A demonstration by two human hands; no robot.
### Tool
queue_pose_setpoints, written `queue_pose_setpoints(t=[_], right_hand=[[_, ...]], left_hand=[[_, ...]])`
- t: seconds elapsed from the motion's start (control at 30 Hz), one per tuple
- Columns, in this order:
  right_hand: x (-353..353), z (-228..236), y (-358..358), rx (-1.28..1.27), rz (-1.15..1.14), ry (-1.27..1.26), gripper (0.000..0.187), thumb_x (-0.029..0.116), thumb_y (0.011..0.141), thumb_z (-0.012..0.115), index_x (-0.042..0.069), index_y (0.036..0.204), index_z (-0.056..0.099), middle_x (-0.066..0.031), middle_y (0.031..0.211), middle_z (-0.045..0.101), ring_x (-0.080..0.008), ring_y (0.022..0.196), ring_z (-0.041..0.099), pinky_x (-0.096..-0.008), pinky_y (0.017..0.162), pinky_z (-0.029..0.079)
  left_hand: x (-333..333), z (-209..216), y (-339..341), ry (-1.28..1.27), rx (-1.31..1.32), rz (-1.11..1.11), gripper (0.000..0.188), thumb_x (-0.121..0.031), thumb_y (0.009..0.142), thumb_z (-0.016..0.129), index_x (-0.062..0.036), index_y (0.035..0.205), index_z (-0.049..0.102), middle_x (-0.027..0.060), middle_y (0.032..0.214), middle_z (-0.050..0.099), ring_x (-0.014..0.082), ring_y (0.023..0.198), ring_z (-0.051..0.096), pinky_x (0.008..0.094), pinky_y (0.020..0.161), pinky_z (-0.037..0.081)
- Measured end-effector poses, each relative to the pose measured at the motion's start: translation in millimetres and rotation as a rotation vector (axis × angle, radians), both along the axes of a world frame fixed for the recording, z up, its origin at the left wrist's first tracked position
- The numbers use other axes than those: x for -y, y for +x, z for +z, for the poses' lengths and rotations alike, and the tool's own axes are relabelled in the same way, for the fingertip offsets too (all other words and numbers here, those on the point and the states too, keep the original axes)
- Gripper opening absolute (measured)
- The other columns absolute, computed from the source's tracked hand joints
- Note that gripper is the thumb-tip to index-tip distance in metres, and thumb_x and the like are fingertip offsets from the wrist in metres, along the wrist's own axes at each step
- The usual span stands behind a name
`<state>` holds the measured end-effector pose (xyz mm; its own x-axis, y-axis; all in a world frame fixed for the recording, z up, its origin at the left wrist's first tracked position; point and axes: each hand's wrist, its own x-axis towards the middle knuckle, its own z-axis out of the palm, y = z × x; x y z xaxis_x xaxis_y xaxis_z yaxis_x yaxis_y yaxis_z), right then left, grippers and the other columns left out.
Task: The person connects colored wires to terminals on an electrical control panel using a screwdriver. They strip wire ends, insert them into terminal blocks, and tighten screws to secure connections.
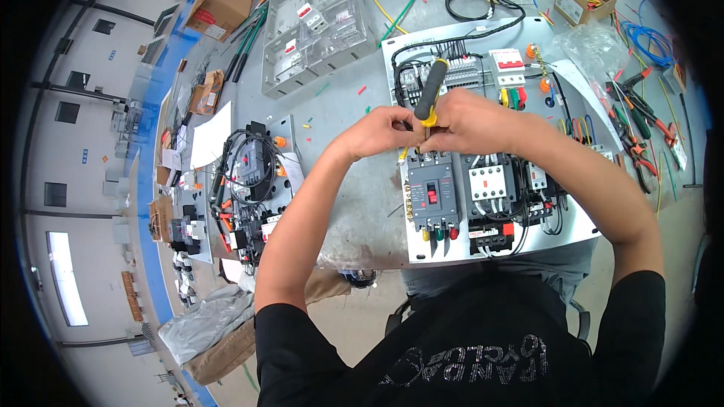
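A screwdriver [431, 90] with a black handle and a yellow collar stands tilted between my hands, its shaft pointing down at the top end of a dark grey circuit breaker [432, 194]. The fingers of my right hand [475, 120] are closed around it near the collar. Beside it, my left hand [383, 133] is closed in a pinch over the breaker's upper terminals; what it holds is hidden. A short yellow-ended lead [403, 155] shows just below the left fingertips. The breaker sits on a white mounting plate [428, 256], and the screwdriver's tip cannot be seen.
Right of the breaker are a white-faced contactor [489, 183] and a small red-and-white breaker [507, 62]. A grey plastic enclosure [275, 84] lies far left. Another wired panel [253, 162] is at left. Pliers [641, 158] and an open carton [587, 0] lie right.
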<state>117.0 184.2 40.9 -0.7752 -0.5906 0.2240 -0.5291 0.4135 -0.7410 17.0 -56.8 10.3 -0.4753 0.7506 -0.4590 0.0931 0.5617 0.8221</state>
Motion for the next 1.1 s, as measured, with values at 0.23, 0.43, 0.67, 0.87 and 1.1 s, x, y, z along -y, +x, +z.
queue_pose_setpoints(t=[0.23, 0.43, 0.67, 0.87, 1.1], right_hand=[[-0.3, -25.4, -4.6, -0.067, -0.059, -0.149, 0.019, 0.020, 0.094, 0.080, 0.002, 0.099, 0.076, -0.0163, 0.083, 0.073, -0.0366, 0.081, 0.073, -0.0439, 0.074, 0.056], [0.9, -30.1, -5.8, -0.044, -0.071, -0.154, 0.016, 0.016, 0.094, 0.080, 0.002, 0.099, 0.076, -0.0177, 0.081, 0.071, -0.0375, 0.080, 0.072, -0.0451, 0.074, 0.055], [4.1, -30.6, -4.7, -0.062, -0.109, -0.051, 0.021, 0.018, 0.093, 0.080, -0.002, 0.094, 0.074, -0.0196, 0.089, 0.071, -0.0399, 0.086, 0.072, -0.0475, 0.079, 0.057], [7.3, -21.6, -4.4, -0.073, -0.122, -0.021, 0.022, 0.018, 0.093, 0.079, -0.003, 0.094, 0.075, -0.0191, 0.093, 0.072, -0.0415, 0.088, 0.072, -0.0491, 0.080, 0.057], [8.8, -16.4, -3.9, -0.008, -0.106, 0.109, 0.020, 0.021, 0.093, 0.079, 0.002, 0.100, 0.076, -0.0153, 0.095, 0.074, -0.0392, 0.089, 0.072, -0.0489, 0.079, 0.057]], left_hand=[[7.1, -23.0, -6.0, 0.112, 0.197, 0.124, 0.015, -0.012, 0.098, 0.077, -0.0042, 0.111, 0.078, 0.0001, 0.109, 0.075, 0.0083, 0.102, 0.066, 0.0271, 0.097, 0.052], [-0.4, -33.2, 8.7, 0.125, 0.167, 0.264, 0.012, -0.008, 0.096, 0.069, -0.0042, 0.106, 0.075, -0.0007, 0.102, 0.072, 0.0076, 0.093, 0.062, 0.0268, 0.089, 0.050], [-11.5, -29.4, 19.4, 0.106, 0.152, 0.342, 0.010, -0.009, 0.095, 0.069, -0.0028, 0.101, 0.074, 0.0000, 0.096, 0.072, 0.0086, 0.088, 0.063, 0.0274, 0.082, 0.050], [-8.2, -27.8, 11.7, 0.117, 0.203, 0.352, 0.006, -0.007, 0.091, 0.075, -0.0042, 0.096, 0.077, -0.0008, 0.091, 0.072, 0.0084, 0.084, 0.062, 0.0284, 0.080, 0.050], [-18.2, -5.6, -8.7, 0.024, 0.220, 0.136, 0.014, -0.008, 0.090, 0.080, -0.0024, 0.102, 0.084, 0.0033, 0.099, 0.080, 0.0120, 0.092, 0.070, 0.0275, 0.091, 0.053]])
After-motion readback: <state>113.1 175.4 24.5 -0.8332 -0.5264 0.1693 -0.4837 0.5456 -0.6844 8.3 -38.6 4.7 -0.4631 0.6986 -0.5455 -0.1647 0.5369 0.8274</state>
